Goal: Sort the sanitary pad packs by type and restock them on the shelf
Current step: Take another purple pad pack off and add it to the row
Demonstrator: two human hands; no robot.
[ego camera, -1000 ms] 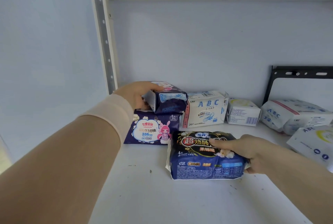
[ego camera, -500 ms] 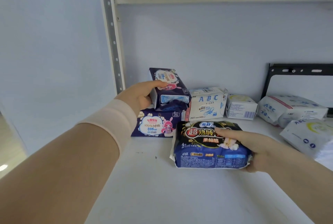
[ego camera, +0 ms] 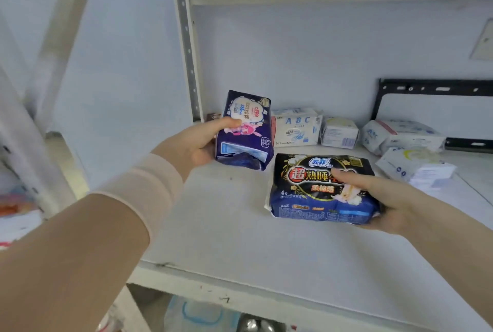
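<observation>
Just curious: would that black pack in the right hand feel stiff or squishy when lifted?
Probably squishy: the black pack has a puffy, wrinkled film wrapper. Likely light, as the right hand grips it by one end. Flat, so unlikely to roll.

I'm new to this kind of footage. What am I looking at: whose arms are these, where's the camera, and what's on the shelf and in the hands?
No machine here: these are a person's bare arms, filmed by one wide-angle camera on their head, looking down. The left hand grips a purple rabbit pack upright above the white shelf. The right hand holds a black-and-blue pack low at the shelf. Behind stand a white ABC pack and other white packs.
</observation>
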